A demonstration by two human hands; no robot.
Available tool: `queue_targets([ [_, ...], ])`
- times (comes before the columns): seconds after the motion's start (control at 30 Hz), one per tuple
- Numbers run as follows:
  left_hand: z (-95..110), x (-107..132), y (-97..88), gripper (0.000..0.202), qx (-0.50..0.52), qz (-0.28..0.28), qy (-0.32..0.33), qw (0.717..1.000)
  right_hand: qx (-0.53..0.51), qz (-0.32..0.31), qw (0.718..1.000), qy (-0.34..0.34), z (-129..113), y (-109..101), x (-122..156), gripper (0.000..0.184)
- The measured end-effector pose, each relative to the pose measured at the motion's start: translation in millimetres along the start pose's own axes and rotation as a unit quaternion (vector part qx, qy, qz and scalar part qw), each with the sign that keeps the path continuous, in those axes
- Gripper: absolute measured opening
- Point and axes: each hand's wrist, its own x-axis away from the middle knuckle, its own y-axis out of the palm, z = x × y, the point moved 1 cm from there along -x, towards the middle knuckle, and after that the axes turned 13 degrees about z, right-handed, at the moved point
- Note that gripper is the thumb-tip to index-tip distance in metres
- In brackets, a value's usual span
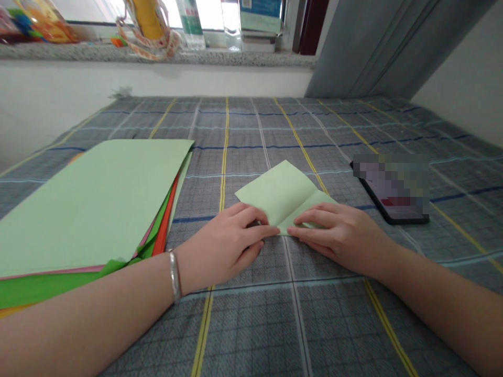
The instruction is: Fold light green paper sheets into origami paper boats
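The left hand (228,241) and the right hand (340,235) lie palm down on a folded sheet of pale green paper (281,196), which sits on a grey checked cloth (251,136) just in front of the person. Both arms reach in low from the lower corners and angle toward each other, wrists nearly flat, so the hands meet at the sheet's near edge. The fingers (257,229) of the left hand are closed together and gently curved, and the fingers (312,222) of the right hand are the same — their tips resting on the paper and nearly touching in the middle. Whether they pinch the sheet or only press on it, I can't tell; the thumbs are hidden. A metal bangle (174,276) circles the left wrist. Left of that arm lies a stack of coloured paper (94,204), with a pale green sheet on top. To the right, just beside the right hand, lies a phone (393,209), its screen blurred. Beyond the cloth runs a speckled stone windowsill (157,55).
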Motion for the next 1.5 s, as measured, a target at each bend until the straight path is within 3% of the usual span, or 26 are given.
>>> queue_targets([
  [0.23, 5, 0, 0.1, 0.035, -0.043, -0.021, 0.056, 0.997, -0.012, -0.007, 0.999, 0.031, -2, 1, 2, 0.025],
  [0.37, 6, 1, -1.4, 0.036, -0.061, -0.042, 0.054, 0.996, -0.015, 0.000, 0.998, 0.066, -2, 1, 2, 0.021],
  [0.67, 10, -1, -1.6, 0.045, -0.078, -0.064, 0.046, 0.994, 0.000, -0.009, 0.997, 0.071, -3, 0, 2, 0.022],
  [1.1, 12, -1, -1.7, 0.044, -0.063, -0.059, 0.036, 0.996, 0.046, -0.039, 0.998, 0.001, -11, -2, 0, 0.020],
  [1.5, 11, -1, -0.6, 0.043, -0.059, -0.051, 0.043, 0.996, 0.029, -0.027, 0.999, -0.015, -11, -8, -2, 0.021],
])
